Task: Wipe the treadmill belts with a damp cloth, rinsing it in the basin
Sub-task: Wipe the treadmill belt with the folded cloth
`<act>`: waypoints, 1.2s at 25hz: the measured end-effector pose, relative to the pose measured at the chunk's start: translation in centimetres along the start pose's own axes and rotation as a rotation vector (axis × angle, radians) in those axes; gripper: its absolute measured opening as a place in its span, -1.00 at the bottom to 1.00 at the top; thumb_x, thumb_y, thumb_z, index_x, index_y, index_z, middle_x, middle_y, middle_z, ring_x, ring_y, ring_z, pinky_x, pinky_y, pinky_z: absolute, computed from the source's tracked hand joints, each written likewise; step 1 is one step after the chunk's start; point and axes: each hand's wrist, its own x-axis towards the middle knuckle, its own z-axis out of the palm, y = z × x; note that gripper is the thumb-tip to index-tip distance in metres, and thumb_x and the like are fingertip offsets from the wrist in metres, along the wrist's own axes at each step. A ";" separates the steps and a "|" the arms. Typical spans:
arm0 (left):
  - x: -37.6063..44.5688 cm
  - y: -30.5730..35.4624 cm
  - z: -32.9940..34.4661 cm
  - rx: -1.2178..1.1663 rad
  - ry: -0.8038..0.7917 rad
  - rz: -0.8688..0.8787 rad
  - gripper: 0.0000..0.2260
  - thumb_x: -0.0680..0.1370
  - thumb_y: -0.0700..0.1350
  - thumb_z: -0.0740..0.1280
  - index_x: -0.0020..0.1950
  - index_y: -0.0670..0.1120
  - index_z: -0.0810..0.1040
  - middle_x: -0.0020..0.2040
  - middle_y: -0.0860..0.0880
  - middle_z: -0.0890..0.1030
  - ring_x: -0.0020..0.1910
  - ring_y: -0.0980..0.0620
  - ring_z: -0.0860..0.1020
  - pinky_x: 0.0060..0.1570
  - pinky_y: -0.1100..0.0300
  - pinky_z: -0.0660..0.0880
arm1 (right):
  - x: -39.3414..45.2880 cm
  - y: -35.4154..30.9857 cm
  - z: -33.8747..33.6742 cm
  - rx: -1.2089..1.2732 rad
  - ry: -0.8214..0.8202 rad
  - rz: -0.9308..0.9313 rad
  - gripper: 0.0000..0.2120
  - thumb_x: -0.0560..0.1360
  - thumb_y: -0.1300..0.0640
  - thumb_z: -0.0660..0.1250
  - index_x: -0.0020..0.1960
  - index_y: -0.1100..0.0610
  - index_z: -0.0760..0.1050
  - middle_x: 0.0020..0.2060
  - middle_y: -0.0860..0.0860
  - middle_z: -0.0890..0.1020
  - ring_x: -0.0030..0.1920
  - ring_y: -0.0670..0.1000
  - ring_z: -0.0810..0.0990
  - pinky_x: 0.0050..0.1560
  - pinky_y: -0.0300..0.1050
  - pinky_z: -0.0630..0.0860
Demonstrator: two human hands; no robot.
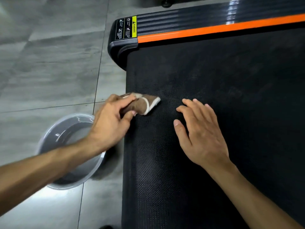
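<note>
Black belt (pixel 214 80); folded brown cloth (pixel 145 104), perhaps damp

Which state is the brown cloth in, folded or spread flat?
Folded. The cloth is bunched in the left hand, its white edging doubled over itself, on the treadmill belt.

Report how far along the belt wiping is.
Done: cloth fetched, basin holding water beside the treadmill. In hand: left hand grips the cloth at the belt's left edge; right hand lies flat on it. Left: whether any belt is wiped cannot be told.
</note>
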 end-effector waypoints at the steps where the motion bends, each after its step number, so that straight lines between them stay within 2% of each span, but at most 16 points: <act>1: -0.5 -0.2 0.1 -0.016 -0.001 0.002 -0.58 0.49 -0.18 0.42 0.27 0.20 0.55 -0.02 0.07 0.48 -0.06 0.18 0.46 0.06 0.28 0.38 | 0.0 0.0 0.0 -0.003 0.002 0.003 -0.56 0.64 -0.08 0.03 0.36 0.13 0.41 0.44 0.07 0.38 0.52 0.07 0.21 0.53 0.14 0.10; 5: 6.2 -1.4 1.0 0.005 0.065 0.038 -0.63 0.50 -0.18 0.37 0.28 0.08 0.58 0.00 0.02 0.51 -0.03 0.01 0.52 0.10 0.19 0.44 | 0.0 0.1 0.2 0.006 0.012 -0.004 -0.56 0.64 -0.08 0.03 0.37 0.12 0.41 0.45 0.06 0.38 0.53 0.07 0.20 0.53 0.13 0.10; 8: 14.6 -3.0 1.8 0.011 0.121 -0.038 -0.65 0.52 -0.24 0.32 0.25 0.06 0.59 0.11 -0.04 0.56 0.12 0.00 0.52 0.23 0.24 0.39 | 0.0 0.1 0.1 -0.007 0.018 -0.006 -0.57 0.64 -0.08 0.04 0.37 0.12 0.42 0.44 0.06 0.39 0.52 0.07 0.21 0.53 0.13 0.10; 11: 17.1 -2.8 2.5 0.072 0.139 -0.060 -0.64 0.48 -0.22 0.23 0.20 0.08 0.59 0.16 -0.05 0.58 0.19 -0.04 0.53 0.27 0.16 0.42 | 0.2 0.2 0.2 -0.025 0.007 -0.011 -0.57 0.63 -0.08 0.06 0.38 0.11 0.41 0.43 0.05 0.39 0.51 0.07 0.23 0.53 0.11 0.09; 14: 12.3 -0.7 1.4 0.165 0.065 0.043 -0.58 0.47 -0.22 0.27 0.27 0.14 0.55 0.13 -0.13 0.54 0.12 -0.13 0.53 0.19 0.05 0.47 | 0.3 -0.1 -0.2 0.008 0.006 0.011 -0.50 0.63 -0.10 0.05 0.49 0.09 0.29 0.45 0.01 0.38 0.51 0.05 0.23 0.54 0.08 0.07; 17: 4.2 2.3 -0.8 0.229 -0.089 0.114 -0.58 0.47 -0.13 0.31 0.31 0.18 0.51 0.06 -0.09 0.55 0.01 -0.17 0.57 0.02 -0.02 0.52 | 0.2 0.0 -0.5 0.095 -0.006 0.038 -0.42 0.62 -0.17 0.04 0.58 0.03 0.10 0.46 -0.01 0.35 0.52 0.04 0.21 0.55 0.07 0.03; 21: -7.5 5.5 -1.5 0.321 -0.322 0.240 -0.57 0.43 0.00 0.22 0.29 0.23 0.46 0.19 0.08 0.49 0.11 -0.09 0.54 0.06 -0.01 0.53 | 0.8 0.1 -1.2 0.197 -0.134 0.089 -0.38 0.57 -0.23 0.04 0.57 -0.06 0.10 0.51 -0.06 0.29 0.55 -0.01 0.11 0.56 0.02 -0.08; 23: -10.7 6.6 -2.4 0.176 -0.375 0.167 -0.55 0.43 0.04 0.27 0.33 0.25 0.45 0.20 0.14 0.51 0.15 -0.01 0.53 0.16 0.08 0.50 | 0.8 -0.7 -3.2 0.359 -0.252 0.137 -0.38 0.51 -0.25 0.07 0.54 -0.12 0.17 0.52 -0.10 0.26 0.56 -0.07 0.05 0.56 -0.03 -0.13; 25: -11.3 7.2 -4.3 -0.334 -0.501 -0.044 -0.56 0.48 -0.08 0.39 0.36 0.15 0.49 0.23 0.15 0.58 0.25 0.12 0.52 0.31 0.22 0.40 | -1.5 -2.3 -5.2 0.460 -0.326 0.008 -0.38 0.49 -0.25 0.14 0.52 -0.14 0.21 0.53 -0.12 0.24 0.55 -0.11 0.05 0.55 -0.05 -0.08; 26: -11.2 6.9 -5.3 -0.535 -0.535 -0.151 -0.60 0.51 -0.20 0.41 0.31 0.08 0.54 0.20 0.10 0.63 0.25 0.12 0.54 0.32 0.25 0.40 | -3.7 -3.6 -5.6 0.384 -0.338 -0.123 -0.39 0.50 -0.25 0.16 0.52 -0.13 0.22 0.53 -0.12 0.24 0.55 -0.09 0.06 0.55 -0.04 -0.05; 27: -11.0 6.4 -6.2 -0.620 -0.532 -0.223 -0.66 0.51 -0.27 0.40 0.24 0.02 0.59 0.14 0.04 0.66 0.22 0.08 0.56 0.30 0.25 0.42 | -6.2 -5.3 -5.3 0.254 -0.340 -0.240 -0.39 0.51 -0.24 0.17 0.52 -0.10 0.23 0.51 -0.09 0.27 0.55 -0.03 0.10 0.54 0.01 -0.01; 28: -11.0 5.4 -6.8 -0.605 -0.502 -0.237 -0.72 0.50 -0.24 0.40 0.18 -0.01 0.63 0.09 0.00 0.68 0.18 0.04 0.58 0.28 0.23 0.45 | -8.6 -6.9 -4.5 0.104 -0.319 -0.318 -0.41 0.52 -0.23 0.19 0.50 -0.07 0.26 0.48 -0.05 0.32 0.52 0.04 0.18 0.52 0.07 0.10; 30: -11.5 3.8 -7.2 -0.473 -0.414 -0.263 -0.71 0.41 -0.08 0.37 0.13 0.04 0.65 0.03 0.01 0.69 0.10 0.07 0.61 0.27 0.14 0.47 | -10.5 -9.3 -2.2 -0.120 -0.221 -0.308 -0.45 0.48 -0.18 0.32 0.41 -0.01 0.38 0.32 0.04 0.47 0.33 0.16 0.40 0.30 0.17 0.44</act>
